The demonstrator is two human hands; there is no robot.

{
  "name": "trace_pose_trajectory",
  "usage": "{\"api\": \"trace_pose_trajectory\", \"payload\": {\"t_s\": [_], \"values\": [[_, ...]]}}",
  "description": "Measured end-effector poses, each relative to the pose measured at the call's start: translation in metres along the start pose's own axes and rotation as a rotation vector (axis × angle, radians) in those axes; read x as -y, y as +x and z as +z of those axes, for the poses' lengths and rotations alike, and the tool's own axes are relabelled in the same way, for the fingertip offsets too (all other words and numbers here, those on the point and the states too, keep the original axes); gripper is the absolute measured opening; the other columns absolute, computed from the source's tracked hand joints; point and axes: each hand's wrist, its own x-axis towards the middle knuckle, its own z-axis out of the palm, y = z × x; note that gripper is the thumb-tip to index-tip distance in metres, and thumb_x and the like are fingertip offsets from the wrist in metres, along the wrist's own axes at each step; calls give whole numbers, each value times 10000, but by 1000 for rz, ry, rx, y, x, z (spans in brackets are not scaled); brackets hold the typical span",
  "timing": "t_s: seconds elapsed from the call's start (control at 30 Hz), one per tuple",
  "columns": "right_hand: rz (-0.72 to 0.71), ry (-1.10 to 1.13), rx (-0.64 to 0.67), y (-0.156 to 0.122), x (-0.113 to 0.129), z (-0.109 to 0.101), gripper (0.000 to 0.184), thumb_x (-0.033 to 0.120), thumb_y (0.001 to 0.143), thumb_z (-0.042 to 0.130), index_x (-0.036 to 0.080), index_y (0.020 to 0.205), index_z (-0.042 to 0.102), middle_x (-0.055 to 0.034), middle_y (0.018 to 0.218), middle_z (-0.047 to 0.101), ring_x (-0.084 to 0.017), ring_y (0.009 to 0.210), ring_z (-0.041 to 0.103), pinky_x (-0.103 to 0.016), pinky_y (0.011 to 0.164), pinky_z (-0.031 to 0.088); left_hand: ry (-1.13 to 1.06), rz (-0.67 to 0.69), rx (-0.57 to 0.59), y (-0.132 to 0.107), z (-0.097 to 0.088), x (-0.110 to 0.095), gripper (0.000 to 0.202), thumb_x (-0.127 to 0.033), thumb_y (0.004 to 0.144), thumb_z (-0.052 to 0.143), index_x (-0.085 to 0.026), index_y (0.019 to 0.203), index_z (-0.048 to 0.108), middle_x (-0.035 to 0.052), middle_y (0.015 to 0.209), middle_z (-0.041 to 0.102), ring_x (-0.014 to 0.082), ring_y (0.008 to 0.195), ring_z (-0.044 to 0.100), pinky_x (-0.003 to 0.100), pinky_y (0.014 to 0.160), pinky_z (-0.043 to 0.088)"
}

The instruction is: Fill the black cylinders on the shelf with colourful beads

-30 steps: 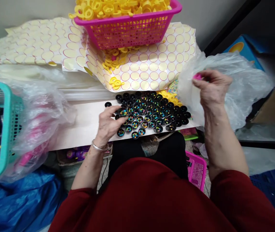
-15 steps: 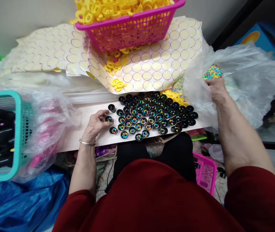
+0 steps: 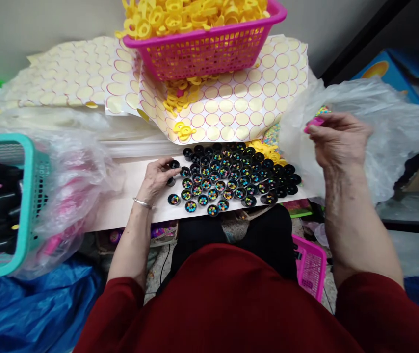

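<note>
My left hand is at the left end of the group of cups, thumb and fingers closed around a small black cup that stands on the white board. Several more black cups crowd to its right, many with coloured candy beads inside. My right hand is raised over the clear plastic bag and pinches a small pink plastic piece, like a little scoop or cap. What it contains is hidden from me. Behind the fingers, some coloured beads show in the bag.
A pink basket of yellow plastic parts sits at the back on sticker sheets. At left stand a turquoise basket of black pieces and a plastic bag with pink items. Loose yellow parts lie behind the cups.
My right hand has come up out of the bead bag, now showing the pink piece. My left hand has shifted from one black cup to the one behind it.
</note>
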Motion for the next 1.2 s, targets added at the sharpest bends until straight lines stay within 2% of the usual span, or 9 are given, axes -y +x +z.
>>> {"api": "trace_pose_trajectory", "payload": {"t_s": [0.27, 0.37, 0.43, 0.57, 0.7, 0.8, 1.0, 1.1, 1.2], "values": [[175, 154, 576, -79, 2, 122, 217, 240, 587, 819, 192, 749, 683, 30, 712, 645, -104, 656, 588, -264, 631, 509, 14, -32, 93, 5, -6, -1, 519, -221, 461, 784, -149, 971, 721, 17, 746, 663, 107, 581, 535, 238, 517, 438], [146, 69, 786, -98, -6, 159, 187, 248, 584, 799, 163, 721, 703, 29, 681, 624, -101, 633, 540, -257, 609, 455, 76, -48, 111, 8, -2, -1, 405, -220, 476, 742, -150, 874, 723, 7, 676, 653, 129, 562, 542, 258, 510, 434], [73, -6, 905, -105, -10, 173, 149, 244, 611, 767, 158, 717, 708, 31, 668, 597, -95, 615, 499, -254, 596, 417, 165, 20, 59, 8, -2, -3, 318, -230, 500, 734, -167, 811, 727, 14, 695, 673, 164, 620, 583, 289, 563, 468], [-119, -131, 1012, -107, -7, 186, 77, 217, 713, 663, 161, 750, 701, 19, 697, 559, -106, 655, 488, -261, 627, 400, 402, 322, -96, 3, -7, -12, 233, -225, 531, 741, -212, 763, 735, 27, 829, 726, 233, 848, 640, 366, 804, 517], [-436, -368, 1081, -105, 7, 190, 169, 141, 801, 518, 157, 763, 683, -28, 775, 565, -151, 764, 509, -295, 697, 407, 507, 507, -75, -9, -4, -22, 243, -256, 586, 726, -210, 824, 743, 37, 857, 735, 229, 855, 646, 366, 837, 509], [-670, -629, 1140, -105, 17, 194, 217, 99, 827, 468, 162, 798, 674, -62, 846, 583, -188, 825, 494, -327, 739, 407, 527, 537, -30, -16, 4, -28, 269, -241, 595, 708, -202, 859, 739, 32, 831, 721, 216, 811, 638, 348, 794, 501], [-1016, -969, 1226, -121, 29, 195, 254, 93, 911, 421, 123, 826, 659, -131, 858, 591, -256, 902, 468, -398, 755, 398, 520, 519, 16, -21, 19, -32, 103, -190, 581, 669, -181, 683, 676, 15, 701, 662, 192, 719, 591, 322, 718, 472], [-1085, -969, 1180, -127, 31, 194, 264, 68, 914, 408, 128, 822, 648, -128, 834, 590, -259, 902, 470, -402, 749, 402, 516, 483, -1, -22, 23, -32, 126, -172, 585, 641, -174, 699, 693, 23, 724, 684, 195, 729, 605, 312, 704, 473], [-1009, -907, 1039, -113, 30, 185, 245, 80, 903, 432, 159, 779, 627, -107, 821, 591, -240, 851, 482, -388, 726, 412, 526, 457, 0, -20, 21, -31, 180, -245, 605, 686, -183, 768, 728, 23, 784, 715, 213, 810, 641, 318, 776, 496]]}}
